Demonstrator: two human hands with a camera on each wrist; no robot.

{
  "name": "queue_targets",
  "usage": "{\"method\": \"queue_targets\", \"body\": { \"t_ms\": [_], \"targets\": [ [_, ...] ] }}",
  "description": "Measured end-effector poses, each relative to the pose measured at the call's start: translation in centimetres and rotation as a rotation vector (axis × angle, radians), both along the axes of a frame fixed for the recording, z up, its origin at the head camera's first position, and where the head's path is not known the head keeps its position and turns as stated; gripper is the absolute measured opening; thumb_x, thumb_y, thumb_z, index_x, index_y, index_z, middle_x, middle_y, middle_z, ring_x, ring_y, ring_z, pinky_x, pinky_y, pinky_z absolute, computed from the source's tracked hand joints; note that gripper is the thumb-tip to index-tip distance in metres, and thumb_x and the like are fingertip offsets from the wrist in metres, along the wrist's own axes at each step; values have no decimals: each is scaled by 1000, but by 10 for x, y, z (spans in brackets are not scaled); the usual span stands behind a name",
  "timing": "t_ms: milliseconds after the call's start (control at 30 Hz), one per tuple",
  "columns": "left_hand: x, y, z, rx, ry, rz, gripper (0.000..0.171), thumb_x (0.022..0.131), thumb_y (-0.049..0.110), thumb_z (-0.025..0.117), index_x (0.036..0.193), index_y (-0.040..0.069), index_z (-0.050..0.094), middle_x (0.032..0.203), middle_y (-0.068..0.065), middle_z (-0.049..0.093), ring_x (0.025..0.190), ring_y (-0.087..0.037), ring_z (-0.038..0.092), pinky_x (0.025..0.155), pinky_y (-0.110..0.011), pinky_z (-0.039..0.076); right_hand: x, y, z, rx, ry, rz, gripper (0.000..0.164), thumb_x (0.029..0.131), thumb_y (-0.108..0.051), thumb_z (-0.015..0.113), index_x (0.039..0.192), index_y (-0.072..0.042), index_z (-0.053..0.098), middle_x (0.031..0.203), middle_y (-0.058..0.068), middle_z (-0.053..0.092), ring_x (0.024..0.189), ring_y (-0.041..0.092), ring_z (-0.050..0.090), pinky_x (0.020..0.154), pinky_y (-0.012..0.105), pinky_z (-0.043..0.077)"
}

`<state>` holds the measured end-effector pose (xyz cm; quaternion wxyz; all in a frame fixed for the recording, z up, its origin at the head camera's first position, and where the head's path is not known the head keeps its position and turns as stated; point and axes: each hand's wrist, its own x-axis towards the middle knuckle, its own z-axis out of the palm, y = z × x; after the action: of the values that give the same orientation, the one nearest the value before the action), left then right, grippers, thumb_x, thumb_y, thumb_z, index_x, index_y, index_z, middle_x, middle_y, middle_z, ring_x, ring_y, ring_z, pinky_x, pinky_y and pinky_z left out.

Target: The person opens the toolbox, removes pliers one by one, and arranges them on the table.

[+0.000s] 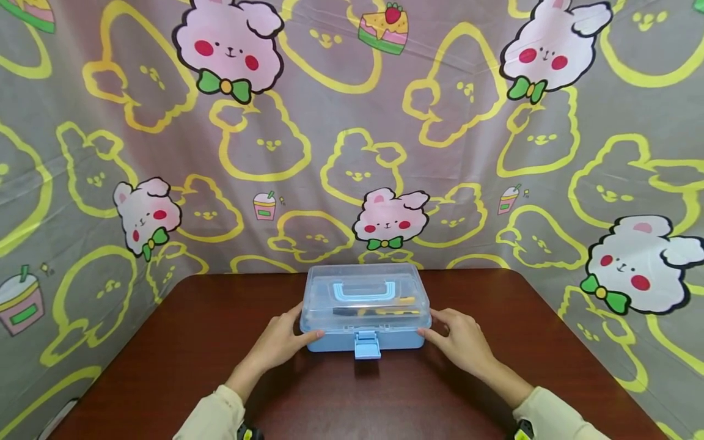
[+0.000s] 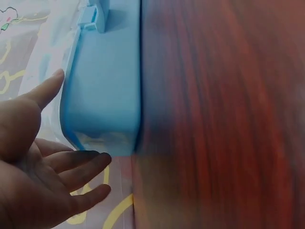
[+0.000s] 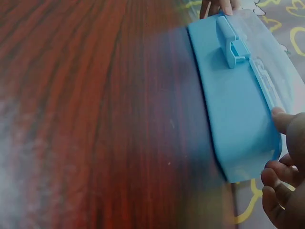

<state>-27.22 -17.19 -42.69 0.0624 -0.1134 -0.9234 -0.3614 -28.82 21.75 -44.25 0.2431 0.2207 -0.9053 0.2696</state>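
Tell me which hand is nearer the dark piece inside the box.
Left. The left hand is at the box's left end, on the dark piece's side; the right hand is at the opposite end, farther from it.

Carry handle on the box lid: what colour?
Light blue; the carry handle shows best in the head view, against the clear lid.

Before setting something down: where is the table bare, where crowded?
Bare table lies in front of the box between the forearms, and beyond each toward the side edges. Crowded: the box's two ends, where the left hand and right hand are.
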Motion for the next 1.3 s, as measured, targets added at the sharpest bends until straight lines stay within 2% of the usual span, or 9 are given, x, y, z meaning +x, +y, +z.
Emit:
{"method": "queue_targets", "body": {
  "t_ms": [167,267,633,700,767,933,1033,1133,1300],
  "targets": [
    [-2,-3,1,12,25,-12,93,88,47,82,154,-5,42,143,-22,58,128,-32,57,103,-54,46,-1,3,-3,21,51,24,50,86,-33,87,122,-1,76,91,1,72,63,7,47,56,27,40],
    [-2,-5,2,8,27,-30,90,89,45,82,154,-5,43,148,-22,53,133,-36,53,104,-56,45,-1,4,-4,31,77,32,49,87,-33,86,121,0,76,94,0,74,65,7,49,57,27,41],
    [-4,-11,4,-6,93,-105,85,95,45,75,156,-3,41,150,-20,52,135,-35,51,106,-57,42,-6,8,-3,-33,154,77,43,85,-28,87,119,-3,78,83,-7,69,64,10,54,57,27,43],
    [-4,-12,4,-2,106,-98,84,95,46,74,155,-3,42,132,-23,64,116,-33,63,106,-55,43,-8,8,-3,-38,180,74,43,84,-27,88,119,-3,78,86,-4,72,67,15,60,59,30,47],
    [-4,-12,3,4,127,-94,83,95,47,73,154,-3,44,130,-23,65,114,-32,64,105,-55,44,-11,8,-5,-37,212,67,43,83,-27,88,118,-4,78,95,0,75,74,18,67,63,35,53],
    [-4,-15,1,13,158,-117,82,97,48,71,156,-2,41,152,-19,50,129,-33,57,108,-55,41,-20,10,-9,-29,331,94,46,78,-24,91,117,-3,78,106,6,76,92,24,73,75,47,58],
    [-4,-18,1,12,192,-133,81,98,46,70,157,0,40,136,-21,62,99,-28,67,105,-52,45,-27,12,-8,-38,394,142,47,76,-23,92,116,-2,77,109,8,75,96,25,73,78,47,59],
    [-5,-21,3,-4,265,-152,76,97,41,73,154,0,46,128,-19,67,92,-27,68,100,-51,48,-32,13,-7,-55,416,183,45,80,-26,89,116,-3,76,111,8,75,93,22,73,79,40,59],
    [-11,-28,8,-13,369,-190,60,93,27,80,143,0,59,137,-14,64,124,-32,62,99,-52,49,-40,12,-2,-90,416,219,42,84,-26,86,117,-3,74,107,7,75,83,16,71,72,30,57]
  ]
}}
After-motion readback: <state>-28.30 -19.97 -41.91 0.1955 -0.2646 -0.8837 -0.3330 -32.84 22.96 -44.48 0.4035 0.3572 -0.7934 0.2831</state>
